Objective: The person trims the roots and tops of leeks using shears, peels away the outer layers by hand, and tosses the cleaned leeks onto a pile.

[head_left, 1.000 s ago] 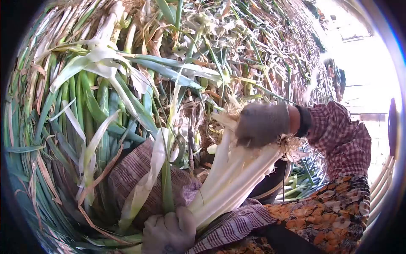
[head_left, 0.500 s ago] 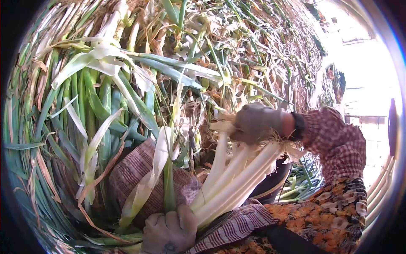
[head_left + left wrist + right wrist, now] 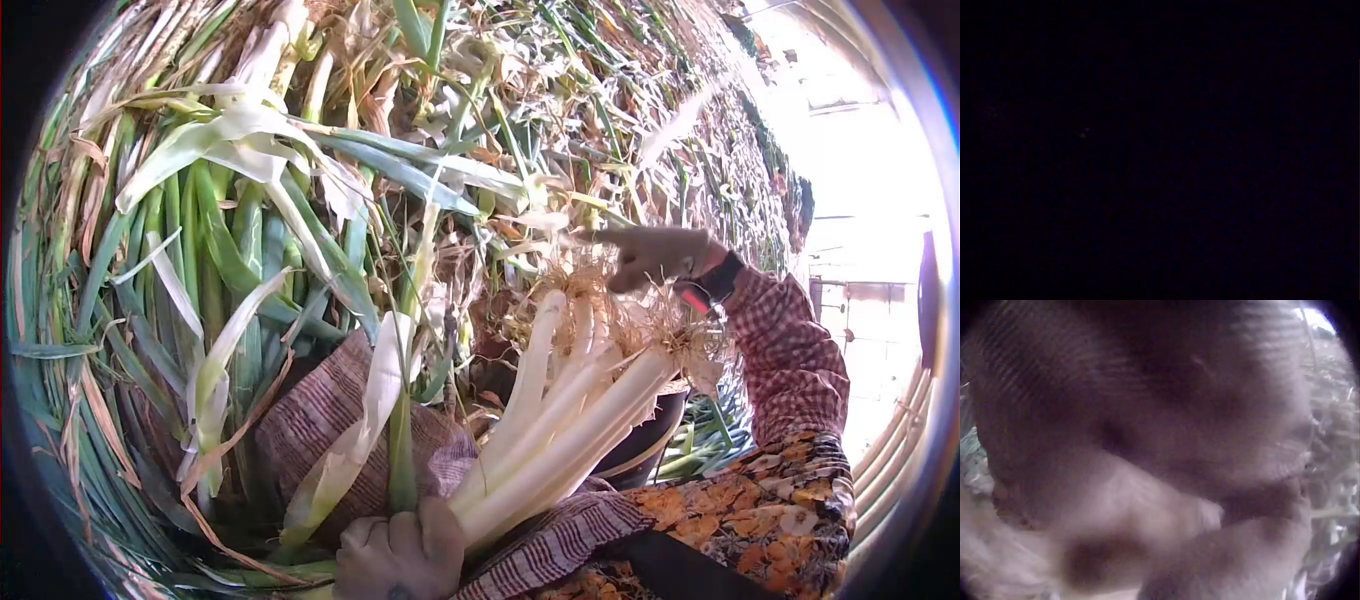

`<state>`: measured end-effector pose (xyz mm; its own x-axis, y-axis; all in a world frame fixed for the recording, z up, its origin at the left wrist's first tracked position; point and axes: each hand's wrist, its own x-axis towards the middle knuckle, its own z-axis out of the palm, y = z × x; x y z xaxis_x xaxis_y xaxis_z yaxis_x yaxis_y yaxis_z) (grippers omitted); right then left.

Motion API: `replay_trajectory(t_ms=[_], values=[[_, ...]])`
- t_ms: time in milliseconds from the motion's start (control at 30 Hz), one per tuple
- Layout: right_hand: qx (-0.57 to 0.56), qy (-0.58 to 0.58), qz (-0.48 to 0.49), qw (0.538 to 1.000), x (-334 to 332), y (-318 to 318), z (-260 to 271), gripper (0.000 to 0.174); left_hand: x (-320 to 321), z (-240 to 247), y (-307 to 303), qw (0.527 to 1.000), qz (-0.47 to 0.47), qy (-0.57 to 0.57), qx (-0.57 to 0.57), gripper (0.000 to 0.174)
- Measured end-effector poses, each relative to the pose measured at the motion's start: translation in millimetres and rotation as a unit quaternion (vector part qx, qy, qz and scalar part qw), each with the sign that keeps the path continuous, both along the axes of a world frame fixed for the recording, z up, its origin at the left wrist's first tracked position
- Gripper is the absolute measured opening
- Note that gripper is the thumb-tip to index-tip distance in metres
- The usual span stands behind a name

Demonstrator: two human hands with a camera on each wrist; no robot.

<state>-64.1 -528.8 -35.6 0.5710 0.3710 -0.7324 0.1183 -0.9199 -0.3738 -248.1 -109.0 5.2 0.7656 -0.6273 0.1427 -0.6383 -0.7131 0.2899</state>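
Observation:
In the head view, my gloved left hand (image 3: 400,550) grips a bundle of long white-stemmed onions (image 3: 545,430) low down, its fingers curled. The stalks slant up to the right, with their shaggy roots (image 3: 690,335) at the top. Just above the roots is my gloved right hand (image 3: 650,257), one finger stretched out to the left and the others bent; no stalk shows in its grasp. In the right wrist view the glove (image 3: 1147,381) fills most of the picture, blurred. The left wrist view is almost black.
A large heap of onions and dry leaves (image 3: 600,90) rises behind. Green stalks (image 3: 215,235) lie at the left beside striped cloth (image 3: 325,420). A pale blurred strip (image 3: 680,125) hangs over the heap. Flowered cloth (image 3: 740,510) lies at lower right.
My right hand has come off the root ends and moved up and to the right, uncovering them. The pale strip has appeared above it. My left hand keeps its grip.

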Motion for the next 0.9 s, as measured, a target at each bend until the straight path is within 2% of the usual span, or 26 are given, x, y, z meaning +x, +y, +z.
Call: replay_trajectory(t_ms=[33, 67, 100, 133, 200, 233, 300, 367, 400, 433, 500, 533, 567, 633, 667, 700, 767, 800, 833, 867, 900], values=[[0.0, -0.001, 0.043, 0.999, -6, 5, -6, 0.051, 0, 0, 0, 1.0, -0.003, -0.002, 0.003, 0.016], [0.025, -0.099, 0.148, 0.984, -14, -3, -31, 0.036, 1, 0, 0, 1.0, -0.007, -0.006, 0.007, 0.016], [-0.097, -0.157, 0.146, 0.972, -3, -24, -54, 0.022, 1, 0, 1, 1.0, -0.013, -0.01, 0.01, 0.016], [-0.224, -0.195, 0.143, 0.944, 7, -44, -76, 0.02, -1, 1, 1, 1.0, -0.013, 0.001, 0.003, 0.017], [-0.149, -0.226, -0.066, 0.96, 27, -88, -66, 0.019, 0, 2, 5, 1.0, -0.014, 0.007, 0.002, 0.018], [-0.095, -0.25, -0.165, 0.949, 38, -109, -61, 0.02, 0, 1, 6, 1.0, 0.001, 0.013, 0.008, 0.022], [0.098, -0.246, -0.333, 0.905, -5, -98, -46, 0.019, -6, 2, 6, 0.999, -0.001, 0.033, 0.01, 0.03], [0.203, -0.277, -0.318, 0.884, -49, -64, 11, 0.02, -4, 6, 3, 0.997, 0.005, 0.075, -0.021, 0.042], [0.139, -0.331, -0.397, 0.845, -61, -88, -9, 0.021, -6, 9, 3, 0.995, 0.017, 0.094, -0.033, 0.047], [0.15, -0.318, -0.454, 0.819, -80, -72, 9, 0.023, -12, 10, 4, 0.989, 0.034, 0.14, -0.009, 0.061], [0.176, -0.29, -0.416, 0.844, -135, -19, 64, 0.031, -13, 22, -3, 0.981, 0.06, 0.183, 0.018, 0.064], [0.189, -0.279, -0.318, 0.886, -153, 4, 81, 0.034, -15, 28, -8, 0.976, 0.072, 0.205, 0.032, 0.065], [0.072, -0.278, -0.246, 0.926, -165, 29, 85, 0.035, -19, 30, -13, 0.971, 0.097, 0.21, 0.051, 0.067], [-0.085, -0.238, -0.144, 0.957, -167, 60, 85, 0.033, -26, 34, -26, 0.969, 0.106, 0.209, 0.081, 0.057], [-0.12, -0.207, -0.118, 0.964, -166, 64, 76, 0.03, -28, 35, -29, 0.967, 0.114, 0.206, 0.097, 0.053], [-0.07, -0.273, -0.086, 0.956, -166, 54, 54, 0.025, -28, 31, -24, 0.957, 0.122, 0.237, 0.118, 0.069], [0.034, -0.397, -0.02, 0.917, -168, 22, -1, 0.021, -40, 29, -29, 0.966, 0.131, 0.187, 0.122, 0.068], [-0.043, -0.342, -0.01, 0.939, -163, 18, 7, 0.021, -42, 25, -29, 0.97, 0.134, 0.169, 0.113, 0.066], [-0.104, -0.324, -0.07, 0.938, -151, -4, -6, 0.025, -45, 24, -29, 0.958, 0.169, 0.198, 0.121, 0.065], [-0.166, -0.303, -0.124, 0.93, -136, -28, -16, 0.029, -51, 27, -30, 0.958, 0.167, 0.197, 0.126, 0.064], [-0.15, -0.358, -0.232, 0.892, -141, -48, -15, 0.026, -53, 28, -30, 0.959, 0.169, 0.19, 0.126, 0.063]])
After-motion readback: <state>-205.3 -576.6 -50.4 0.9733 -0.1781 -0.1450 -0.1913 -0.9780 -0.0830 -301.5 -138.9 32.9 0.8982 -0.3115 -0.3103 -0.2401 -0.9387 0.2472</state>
